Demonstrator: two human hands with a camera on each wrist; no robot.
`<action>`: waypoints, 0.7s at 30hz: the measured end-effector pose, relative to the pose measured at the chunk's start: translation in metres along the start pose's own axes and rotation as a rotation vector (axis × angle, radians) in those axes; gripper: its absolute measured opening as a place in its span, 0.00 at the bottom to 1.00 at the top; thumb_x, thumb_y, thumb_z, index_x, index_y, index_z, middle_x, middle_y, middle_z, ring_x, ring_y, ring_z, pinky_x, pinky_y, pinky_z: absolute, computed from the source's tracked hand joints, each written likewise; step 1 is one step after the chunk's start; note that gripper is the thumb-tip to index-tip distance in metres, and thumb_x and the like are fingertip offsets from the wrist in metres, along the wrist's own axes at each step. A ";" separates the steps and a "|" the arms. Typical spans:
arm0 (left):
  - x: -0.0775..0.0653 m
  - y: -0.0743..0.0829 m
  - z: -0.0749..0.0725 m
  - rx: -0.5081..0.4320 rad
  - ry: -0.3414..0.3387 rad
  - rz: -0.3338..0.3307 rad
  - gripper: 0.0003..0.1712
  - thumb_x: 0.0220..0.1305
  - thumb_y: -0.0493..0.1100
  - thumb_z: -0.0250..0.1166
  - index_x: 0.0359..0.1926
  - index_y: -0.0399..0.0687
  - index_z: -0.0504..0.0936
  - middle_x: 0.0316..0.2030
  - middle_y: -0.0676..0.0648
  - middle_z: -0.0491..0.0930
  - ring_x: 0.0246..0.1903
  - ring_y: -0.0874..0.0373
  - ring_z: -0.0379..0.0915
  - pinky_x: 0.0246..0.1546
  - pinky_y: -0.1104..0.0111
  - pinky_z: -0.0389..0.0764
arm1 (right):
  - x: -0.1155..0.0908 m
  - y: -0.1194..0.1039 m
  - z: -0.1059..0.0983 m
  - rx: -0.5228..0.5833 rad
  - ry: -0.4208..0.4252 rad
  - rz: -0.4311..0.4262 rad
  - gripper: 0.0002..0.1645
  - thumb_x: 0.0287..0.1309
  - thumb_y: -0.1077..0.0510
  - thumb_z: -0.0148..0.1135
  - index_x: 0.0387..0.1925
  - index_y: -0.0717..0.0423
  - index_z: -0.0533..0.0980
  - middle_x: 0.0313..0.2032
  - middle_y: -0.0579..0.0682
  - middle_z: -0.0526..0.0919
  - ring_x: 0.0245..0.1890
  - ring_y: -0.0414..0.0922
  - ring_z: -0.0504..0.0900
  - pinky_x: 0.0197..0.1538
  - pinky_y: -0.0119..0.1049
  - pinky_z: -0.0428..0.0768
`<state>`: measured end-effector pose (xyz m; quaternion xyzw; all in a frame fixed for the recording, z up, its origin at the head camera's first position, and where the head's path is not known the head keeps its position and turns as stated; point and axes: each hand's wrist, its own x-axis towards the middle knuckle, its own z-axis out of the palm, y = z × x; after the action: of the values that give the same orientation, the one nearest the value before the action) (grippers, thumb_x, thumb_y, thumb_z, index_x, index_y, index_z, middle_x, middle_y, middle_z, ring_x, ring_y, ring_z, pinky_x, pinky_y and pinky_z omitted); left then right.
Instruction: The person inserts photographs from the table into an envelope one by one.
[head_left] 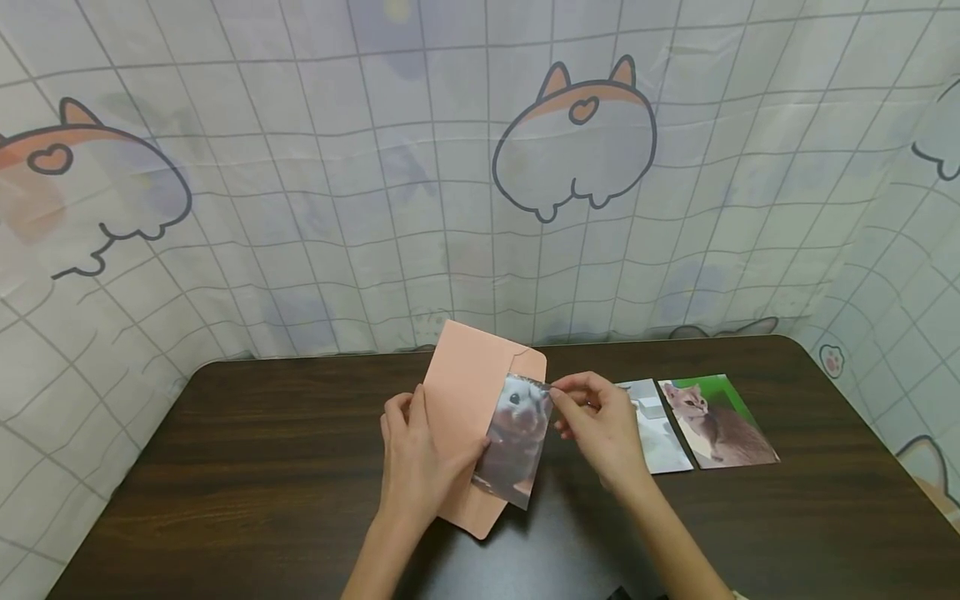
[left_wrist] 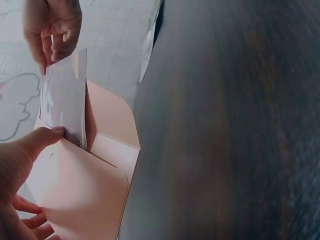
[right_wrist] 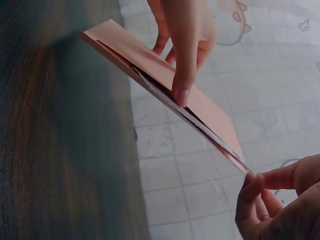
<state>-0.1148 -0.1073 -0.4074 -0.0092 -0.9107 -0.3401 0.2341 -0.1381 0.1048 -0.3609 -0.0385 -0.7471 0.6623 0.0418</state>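
The left hand (head_left: 416,467) grips a peach envelope (head_left: 461,375), its thumb on the front near the pocket's edge. The right hand (head_left: 600,425) pinches a glossy photo (head_left: 517,450) by its top corner between thumb and fingertips. The photo stands partway in the pocket: one side is tucked behind the pocket's front, the rest lies bare, showing a pale animal with a dark eye. How deep it sits is hard to judge, since the pocket hides that side. The handling looks about midway: the envelope's flap (left_wrist: 115,112) is folded back, not closed over, and part of the photo is outside.

The envelope is smooth, stiff paper with rounded flap corners, held tilted above the table (head_left: 225,467), whose surface is dark, streaked wood grain. Beyond the right hand, two more prints lie flat side by side, outside the envelope: a pale print (head_left: 663,442) and a cat print (head_left: 723,425) with a green background. Behind hangs a rippled white cloth (head_left: 375,208), printed with grid lines and rounded cartoon animals (head_left: 573,154).
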 end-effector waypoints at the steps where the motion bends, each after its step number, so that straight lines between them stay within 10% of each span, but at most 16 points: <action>1: 0.000 0.000 0.000 0.003 0.003 0.001 0.56 0.45 0.51 0.86 0.69 0.28 0.69 0.56 0.33 0.65 0.59 0.35 0.63 0.55 0.46 0.81 | 0.000 0.001 0.000 -0.010 0.001 -0.006 0.09 0.68 0.69 0.65 0.47 0.72 0.80 0.32 0.55 0.86 0.21 0.41 0.81 0.27 0.29 0.82; 21: -0.003 0.004 0.004 0.004 0.016 0.016 0.57 0.45 0.51 0.87 0.69 0.27 0.70 0.55 0.33 0.66 0.58 0.34 0.65 0.54 0.46 0.81 | -0.005 0.005 0.012 0.042 -0.014 -0.106 0.07 0.66 0.73 0.63 0.43 0.76 0.78 0.32 0.63 0.86 0.21 0.35 0.85 0.32 0.30 0.87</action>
<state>-0.1130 -0.1016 -0.4085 -0.0133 -0.9094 -0.3366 0.2441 -0.1343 0.0926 -0.3679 0.0067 -0.7341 0.6752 0.0722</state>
